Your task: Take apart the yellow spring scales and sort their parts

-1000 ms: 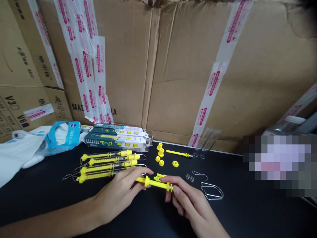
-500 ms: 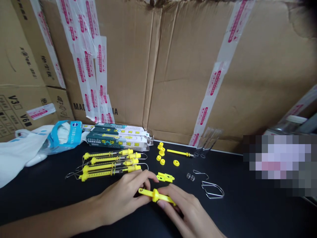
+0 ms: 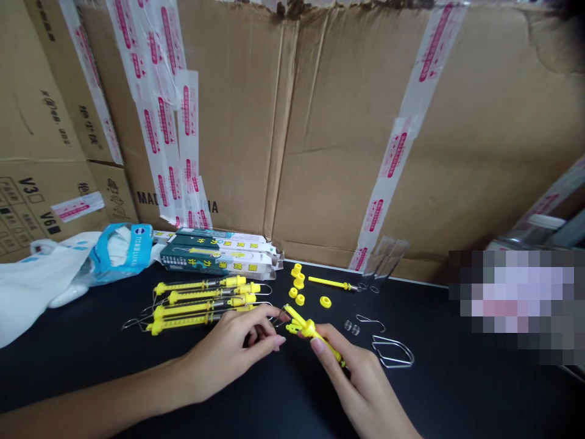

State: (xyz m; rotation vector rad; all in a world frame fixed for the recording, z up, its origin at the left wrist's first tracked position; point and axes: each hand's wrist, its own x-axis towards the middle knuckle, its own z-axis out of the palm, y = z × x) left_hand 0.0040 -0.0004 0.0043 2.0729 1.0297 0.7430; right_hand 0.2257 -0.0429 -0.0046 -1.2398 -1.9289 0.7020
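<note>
My right hand [image 3: 350, 372] grips a yellow plastic rod [image 3: 326, 343] with a round yellow collar [image 3: 309, 328], tilted with its tip up and to the left. At that tip is a thin metal wire hook [image 3: 280, 317]. My left hand [image 3: 242, 335] has its curled fingers at the hook, index finger against it and thumb lower and apart; the exact hold is partly hidden. Behind the rod lies a flat yellow plastic piece [image 3: 293, 328], partly covered. To the right on the black table [image 3: 439, 390] are two small clear rings [image 3: 351, 327].
Several yellow spring scales [image 3: 192, 310] lie at left, before printed boxes [image 3: 219, 256]. Yellow caps [image 3: 298, 281], a yellow ring [image 3: 325, 302], a rod with spring [image 3: 333, 283], clear tubes [image 3: 384, 265] and wire hooks [image 3: 392, 352] lie beyond. Cardboard [image 3: 329, 134] walls the back.
The rod's tip has swung up and away to the right, out of my left fingers. The wire hook now shows at the tip. My right hand has shifted slightly right.
</note>
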